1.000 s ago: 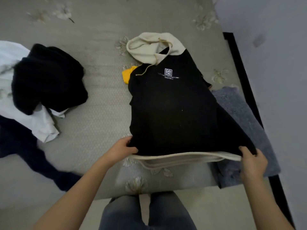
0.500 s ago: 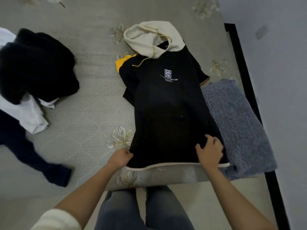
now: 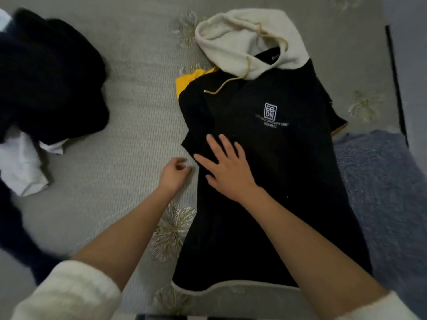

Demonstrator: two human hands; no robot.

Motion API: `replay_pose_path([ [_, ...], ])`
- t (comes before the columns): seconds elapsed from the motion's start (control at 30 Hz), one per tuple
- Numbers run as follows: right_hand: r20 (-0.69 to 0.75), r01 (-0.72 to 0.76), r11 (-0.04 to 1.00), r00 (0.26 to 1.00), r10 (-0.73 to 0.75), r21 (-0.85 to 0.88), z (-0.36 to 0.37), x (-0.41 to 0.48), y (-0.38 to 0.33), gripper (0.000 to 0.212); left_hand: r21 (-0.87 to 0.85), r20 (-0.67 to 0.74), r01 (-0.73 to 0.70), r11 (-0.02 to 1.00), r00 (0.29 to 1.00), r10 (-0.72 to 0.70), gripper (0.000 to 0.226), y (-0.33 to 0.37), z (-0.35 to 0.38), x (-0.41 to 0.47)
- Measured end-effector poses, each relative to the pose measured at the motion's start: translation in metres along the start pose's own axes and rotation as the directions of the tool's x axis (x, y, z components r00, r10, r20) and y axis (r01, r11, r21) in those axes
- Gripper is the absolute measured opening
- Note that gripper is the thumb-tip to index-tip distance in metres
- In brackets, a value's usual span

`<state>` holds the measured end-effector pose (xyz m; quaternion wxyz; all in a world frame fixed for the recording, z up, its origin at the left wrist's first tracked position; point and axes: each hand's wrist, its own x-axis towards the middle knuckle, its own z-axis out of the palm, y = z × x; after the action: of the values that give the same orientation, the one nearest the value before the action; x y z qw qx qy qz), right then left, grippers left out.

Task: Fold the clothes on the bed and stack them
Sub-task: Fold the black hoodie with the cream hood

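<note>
Two hands sit apart: your right hand [image 3: 228, 172] lies flat, fingers spread, on the black hoodie [image 3: 277, 181] laid out on the bed [image 3: 129, 135]. Your left hand [image 3: 174, 174] rests loosely curled just beside the hoodie's edge, holding nothing. The hoodie's sleeves are mostly hidden, and the frame edge cuts off the dark clothes pile [image 3: 50, 77].

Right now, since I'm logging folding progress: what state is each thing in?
Black hoodie, laid flat, front up.
Right hand, open, flat on hoodie.
Left hand, fingers curled beside hoodie's edge; grip unclear.
Dark clothes pile, crumpled, unfolded.
White garment, rumpled under pile.
Blue-grey fabric, lying flat.
</note>
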<state>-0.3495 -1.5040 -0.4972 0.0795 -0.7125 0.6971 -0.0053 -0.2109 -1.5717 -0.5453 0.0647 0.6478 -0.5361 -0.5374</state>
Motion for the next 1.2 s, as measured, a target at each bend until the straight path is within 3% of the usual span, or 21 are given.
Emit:
replay_pose_path([
  [0.07,0.034,0.129,0.983,0.991,-0.126,-0.129,0.008,-0.002,0.008,0.036,-0.027,0.017,0.006,1.0,1.0,-0.006,0.049,0.0,0.009,0.006],
  [0.17,0.074,0.115,0.983,0.992,-0.105,-0.143,0.015,-0.02,0.034,0.023,-0.044,-0.058,-0.014,0.999,0.998,0.012,0.067,0.007,0.011,0.016],
  [0.27,0.066,0.09,0.989,0.994,-0.082,-0.119,0.024,-0.04,0.062,0.023,0.13,-0.064,-0.125,0.984,0.989,0.134,0.077,0.017,0.012,0.034],
  [0.33,0.067,0.055,0.996,0.997,-0.05,-0.073,0.029,-0.046,0.07,0.032,0.279,0.0,-0.111,0.954,0.993,0.115,0.073,0.026,0.017,0.043],
  [0.43,0.046,0.01,0.999,0.999,-0.009,-0.041,0.032,-0.045,0.072,0.035,0.353,-0.032,-0.086,0.931,0.994,0.105,0.041,0.04,0.023,0.043],
  [0.5,0.04,0.002,1.0,0.999,-0.001,-0.027,0.031,-0.044,0.072,0.032,0.223,-0.067,-0.15,0.963,0.983,0.169,0.021,0.044,0.017,0.04],
  [0.6,-0.063,0.018,1.0,0.998,-0.019,-0.013,0.032,-0.047,0.072,0.016,-0.031,-0.035,-0.137,0.99,0.99,0.136,0.011,0.046,-0.016,0.02],
  [0.73,-0.275,0.06,0.991,0.961,-0.025,0.12,0.024,-0.044,0.05,0.016,-0.156,-0.032,-0.229,0.961,0.973,0.227,0.017,0.044,-0.073,-0.018],
  [0.83,-0.395,0.107,0.976,0.918,-0.024,0.19,0.006,-0.039,0.009,0.01,-0.249,-0.17,-0.296,0.922,0.951,0.259,0.026,0.05,-0.123,-0.046],
  [0.93,-0.475,0.023,0.962,0.873,0.113,0.271,-0.005,-0.043,-0.012,0.01,-0.183,-0.337,-0.371,0.91,0.894,0.296,0.031,0.061,-0.188,-0.049],
  [1.0,-0.487,0.022,0.948,0.862,0.142,0.316,-0.007,-0.046,-0.035,0.012,-0.067,-0.368,-0.386,0.92,0.867,0.336,0.023,0.064,-0.242,-0.052],
  [1.17,-0.427,0.086,0.913,0.898,0.102,0.399,-0.004,-0.035,-0.103,0.015,0.187,-0.38,-0.246,0.951,0.875,0.301,0.013,0.049,-0.345,-0.025],
  [1.2,-0.404,0.086,0.907,0.91,0.098,0.413,-0.003,-0.028,-0.117,0.016,0.246,-0.424,-0.189,0.951,0.861,0.281,0.046,0.048,-0.361,-0.022],
])
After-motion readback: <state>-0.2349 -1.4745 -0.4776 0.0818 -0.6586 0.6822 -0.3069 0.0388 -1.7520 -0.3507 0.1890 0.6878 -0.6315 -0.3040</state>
